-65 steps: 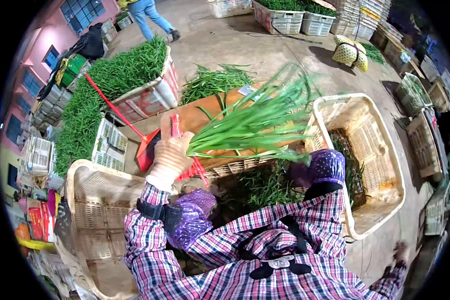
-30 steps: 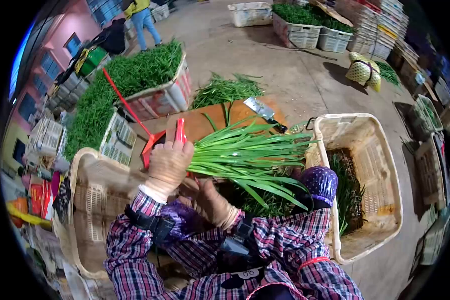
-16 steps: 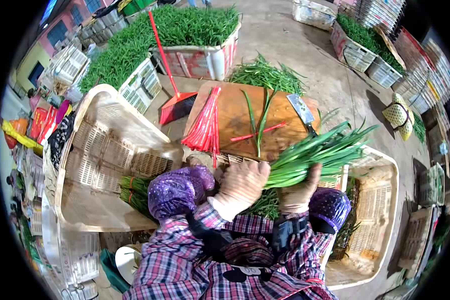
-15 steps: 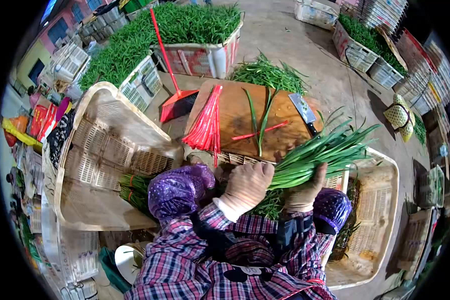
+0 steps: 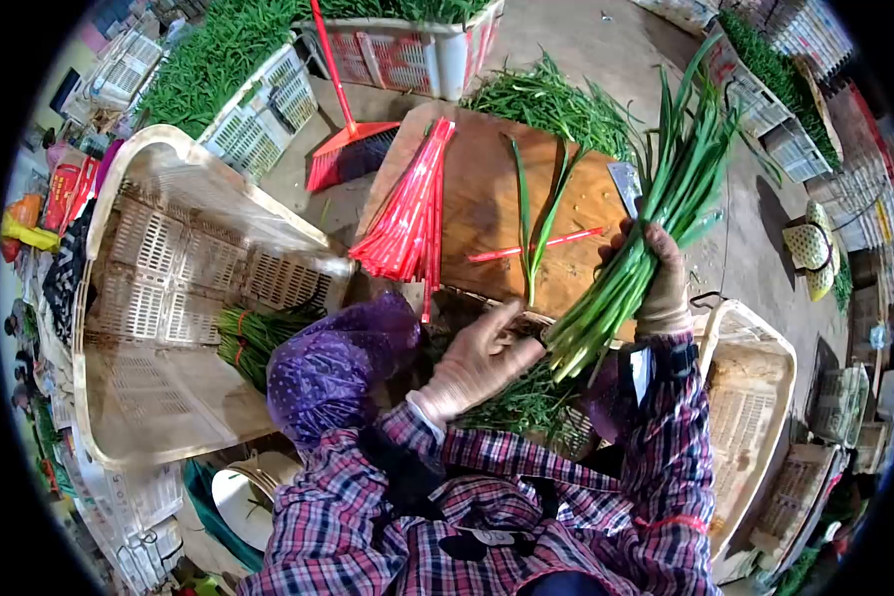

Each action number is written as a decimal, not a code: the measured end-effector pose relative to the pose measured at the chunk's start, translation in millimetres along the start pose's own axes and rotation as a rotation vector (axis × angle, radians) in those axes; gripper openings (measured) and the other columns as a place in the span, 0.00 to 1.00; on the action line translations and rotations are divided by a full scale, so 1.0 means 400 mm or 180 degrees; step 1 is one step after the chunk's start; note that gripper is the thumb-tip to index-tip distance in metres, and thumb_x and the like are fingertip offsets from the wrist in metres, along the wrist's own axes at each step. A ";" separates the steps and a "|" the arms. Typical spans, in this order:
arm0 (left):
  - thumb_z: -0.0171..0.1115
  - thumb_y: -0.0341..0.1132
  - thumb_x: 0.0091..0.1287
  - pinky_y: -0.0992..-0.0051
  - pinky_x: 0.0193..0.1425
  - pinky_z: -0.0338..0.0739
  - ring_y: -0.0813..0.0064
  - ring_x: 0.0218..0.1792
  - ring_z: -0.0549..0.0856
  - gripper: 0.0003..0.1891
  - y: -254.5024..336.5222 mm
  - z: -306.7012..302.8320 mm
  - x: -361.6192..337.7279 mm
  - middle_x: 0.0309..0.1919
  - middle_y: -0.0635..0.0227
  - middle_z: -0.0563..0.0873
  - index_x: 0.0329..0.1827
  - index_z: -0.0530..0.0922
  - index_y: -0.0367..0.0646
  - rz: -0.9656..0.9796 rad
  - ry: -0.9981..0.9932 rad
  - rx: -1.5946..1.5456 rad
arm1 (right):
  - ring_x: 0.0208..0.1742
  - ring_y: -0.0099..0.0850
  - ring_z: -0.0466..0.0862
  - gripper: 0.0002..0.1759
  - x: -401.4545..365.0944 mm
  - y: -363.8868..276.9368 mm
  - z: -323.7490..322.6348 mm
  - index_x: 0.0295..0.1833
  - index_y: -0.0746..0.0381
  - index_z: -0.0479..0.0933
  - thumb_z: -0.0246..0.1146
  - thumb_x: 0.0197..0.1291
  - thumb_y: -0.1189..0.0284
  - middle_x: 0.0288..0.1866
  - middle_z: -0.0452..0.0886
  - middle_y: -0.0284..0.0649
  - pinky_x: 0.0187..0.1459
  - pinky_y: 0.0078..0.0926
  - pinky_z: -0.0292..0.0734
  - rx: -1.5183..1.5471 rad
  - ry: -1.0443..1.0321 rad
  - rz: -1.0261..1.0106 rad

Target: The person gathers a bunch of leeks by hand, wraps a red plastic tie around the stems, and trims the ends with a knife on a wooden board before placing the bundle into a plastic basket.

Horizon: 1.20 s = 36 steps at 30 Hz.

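My right hand [image 5: 666, 273], gloved, grips a bunch of long-stemmed leafy greens [image 5: 656, 214], tilted with the leaves up and the cut ends toward my left hand. Close to those stem ends, my left hand [image 5: 482, 358], also gloved, has its fingers apart and holds nothing. On the wooden board [image 5: 487, 159] lie two crossing green stalks [image 5: 539, 223] over a single red strip [image 5: 536, 244]. A sheaf of red strips [image 5: 407, 214] rests at the board's left side. The knife [image 5: 626, 189] at the right edge is partly hidden behind the bunch.
A tilted white crate [image 5: 169, 238] on my left holds tied bundles of greens [image 5: 253, 343]. Another crate [image 5: 755, 368] stands at my right. Beyond the board are a pile of loose greens [image 5: 556, 104], a red broom [image 5: 353, 149] and crates full of greens [image 5: 407, 55].
My right hand has raised the bunch and swung it more upright, up and to the right. My left hand has come off the stems and its fingers have opened. The view has tilted down.
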<state>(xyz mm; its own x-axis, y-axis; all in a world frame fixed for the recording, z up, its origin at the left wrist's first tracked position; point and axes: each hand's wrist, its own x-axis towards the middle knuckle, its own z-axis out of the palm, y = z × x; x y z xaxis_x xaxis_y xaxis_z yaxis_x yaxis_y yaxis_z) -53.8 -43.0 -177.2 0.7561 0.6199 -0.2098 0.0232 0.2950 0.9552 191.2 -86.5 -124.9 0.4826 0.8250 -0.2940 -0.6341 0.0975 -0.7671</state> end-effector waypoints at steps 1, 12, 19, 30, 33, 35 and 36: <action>0.64 0.42 0.62 0.78 0.44 0.77 0.78 0.41 0.81 0.31 -0.020 -0.026 0.026 0.47 0.57 0.80 0.61 0.65 0.30 -0.0273 0.0433 -0.0040 | 0.32 0.39 0.85 0.21 0.034 0.003 -0.012 0.46 0.66 0.74 0.62 0.55 0.60 0.32 0.82 0.42 0.32 0.38 0.83 -0.0016 -0.0023 0.0096; 0.59 0.44 0.63 0.82 0.22 0.73 0.82 0.19 0.77 0.28 -0.085 -0.113 0.292 0.29 0.68 0.80 0.63 0.66 0.43 -0.0878 0.1643 0.0600 | 0.23 0.31 0.80 0.09 0.282 0.136 -0.024 0.37 0.63 0.77 0.66 0.53 0.71 0.26 0.80 0.37 0.27 0.27 0.78 -0.0617 0.0278 0.0749; 0.55 0.40 0.66 0.75 0.48 0.74 0.73 0.40 0.83 0.15 -0.119 -0.134 0.413 0.36 0.62 0.86 0.42 0.81 0.36 -0.0104 0.1828 0.1439 | 0.28 0.35 0.82 0.17 0.378 0.198 0.005 0.46 0.66 0.75 0.67 0.47 0.79 0.33 0.83 0.41 0.31 0.33 0.80 -0.0884 0.0455 0.0458; 0.54 0.44 0.65 0.71 0.42 0.75 0.66 0.33 0.84 0.17 -0.129 -0.176 0.440 0.29 0.56 0.85 0.38 0.81 0.36 -0.0208 0.1890 0.2150 | 0.57 0.40 0.75 0.42 0.435 0.294 0.006 0.64 0.67 0.60 0.73 0.43 0.72 0.58 0.73 0.51 0.58 0.31 0.69 -0.2674 0.1004 -0.1133; 0.53 0.45 0.65 0.71 0.43 0.76 0.65 0.35 0.85 0.18 -0.137 -0.194 0.440 0.31 0.58 0.86 0.38 0.82 0.38 -0.0247 0.1772 0.2177 | 0.64 0.47 0.67 0.50 0.419 0.293 0.012 0.68 0.64 0.56 0.75 0.39 0.68 0.62 0.68 0.52 0.64 0.34 0.63 -0.3793 0.1096 -0.1844; 0.54 0.44 0.65 0.72 0.46 0.76 0.62 0.38 0.86 0.16 -0.160 -0.210 0.454 0.34 0.60 0.87 0.42 0.82 0.42 -0.0419 0.1708 0.1805 | 0.65 0.45 0.67 0.49 0.415 0.304 0.014 0.69 0.62 0.56 0.74 0.41 0.67 0.64 0.66 0.50 0.65 0.34 0.61 -0.4474 0.1255 -0.1768; 0.54 0.44 0.65 0.72 0.46 0.76 0.62 0.38 0.86 0.16 -0.168 -0.211 0.461 0.34 0.60 0.87 0.42 0.82 0.42 -0.0399 0.1688 0.1807 | 0.65 0.45 0.67 0.49 0.415 0.298 0.012 0.69 0.62 0.56 0.74 0.41 0.67 0.64 0.66 0.50 0.65 0.34 0.61 -0.4473 0.1281 -0.1783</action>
